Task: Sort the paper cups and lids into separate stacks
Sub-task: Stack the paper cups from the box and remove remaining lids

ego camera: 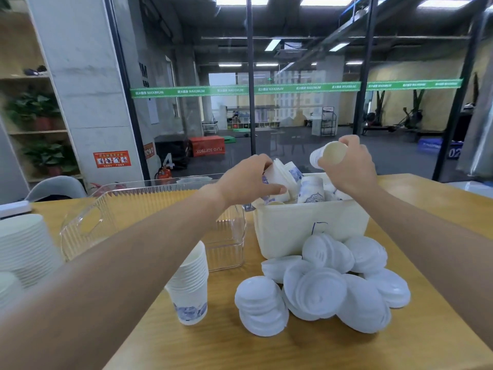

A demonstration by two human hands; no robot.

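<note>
Several paper cups (310,189) with blue prints lie jumbled in a white bin (306,225) that stands on the wooden surface (213,343), and this bin serves as the landmark. Over the bin's left rim, the left hand (248,180) grips a few nested cups (277,177), its fingers (276,188) curled round them and the thumb pressed along their side. Above the bin's far right corner, the right hand (346,166) holds a single cup (326,154) lifted clear of the rest, fingers clamped round its wall; the cup lies on its side, with what seems to be its open mouth turned toward the camera, though blur makes that hard to be sure of. Against the bin's near wall, white lids (328,287) rest in several short stacks, some upright and some toppled and leaning on each other. Near the bin's front left corner stands an upright stack of cups (190,287), blue-printed at the base. Touching the bin's left side is a clear ribbed plastic container (149,209). Well to the left of the bin, at the frame's edge, sits a tall stack of plain white bowls (24,247). Beyond the bin runs a glass wall (293,102) with a green stripe.
</note>
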